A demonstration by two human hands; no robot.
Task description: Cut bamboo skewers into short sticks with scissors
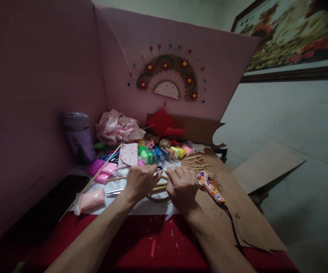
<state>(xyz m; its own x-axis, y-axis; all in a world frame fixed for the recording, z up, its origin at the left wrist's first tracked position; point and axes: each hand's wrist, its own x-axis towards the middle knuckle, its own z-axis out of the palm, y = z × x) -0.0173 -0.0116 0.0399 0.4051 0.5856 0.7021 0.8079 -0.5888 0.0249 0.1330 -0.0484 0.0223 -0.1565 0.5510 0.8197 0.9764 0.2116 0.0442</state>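
Observation:
My left hand (143, 182) and my right hand (182, 186) are close together above the white sheet (141, 207), both with fingers pinched. A small dark blue bit (160, 168) shows at the left fingertips; whatever is between the fingers of either hand is too small to make out. Beneath the hands lie a round ring (156, 198), partly covered, and a long silvery blade-like tool (115, 192). A thin wooden stick (116, 178) runs up to the left hand. Right of my right hand rests a flower-patterned glue gun (211, 186) with a black cord.
Packets of coloured clay (149, 154), a polka-dot piece (128, 154) and crumpled pink cloth (118, 127) lie behind. Thin sticks (195, 163) are scattered on cardboard (217, 218). A purple tumbler (80, 140) stands left. A decorated half-round fan (166, 70) hangs on the pink panel (215, 68).

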